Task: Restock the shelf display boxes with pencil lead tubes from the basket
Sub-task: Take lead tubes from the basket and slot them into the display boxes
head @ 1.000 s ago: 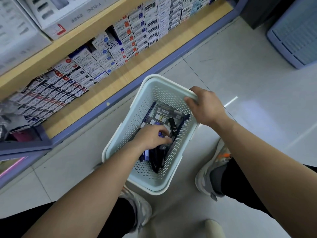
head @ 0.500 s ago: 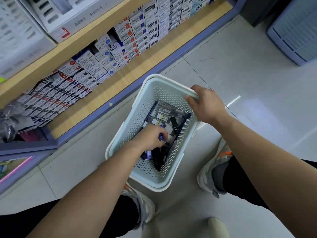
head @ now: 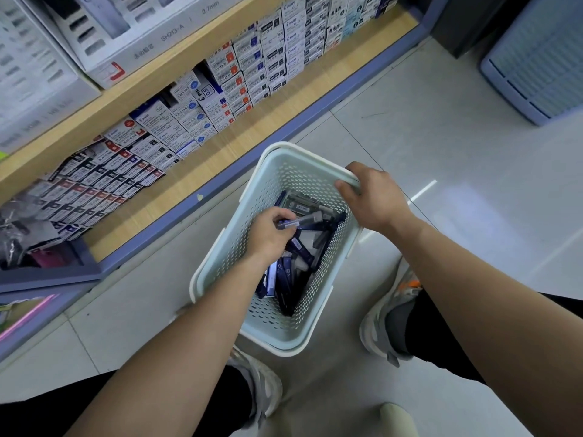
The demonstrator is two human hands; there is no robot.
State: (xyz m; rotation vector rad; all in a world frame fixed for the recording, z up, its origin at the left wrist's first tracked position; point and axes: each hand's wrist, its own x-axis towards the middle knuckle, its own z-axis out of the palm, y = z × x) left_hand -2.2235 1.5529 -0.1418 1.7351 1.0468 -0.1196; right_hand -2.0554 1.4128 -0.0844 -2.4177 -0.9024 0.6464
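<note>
Pinches one pencil lead tube [head: 301, 221] with the left hand [head: 268, 238] inside the basket [head: 277, 329], long axis toward 2 o'clock. Grips the rim at 1 o'clock with the right hand [head: 377, 198]. Probably calls for a lift toward the shelf display boxes [head: 104, 181] at 10 o'clock, on the left hand's side.
</note>
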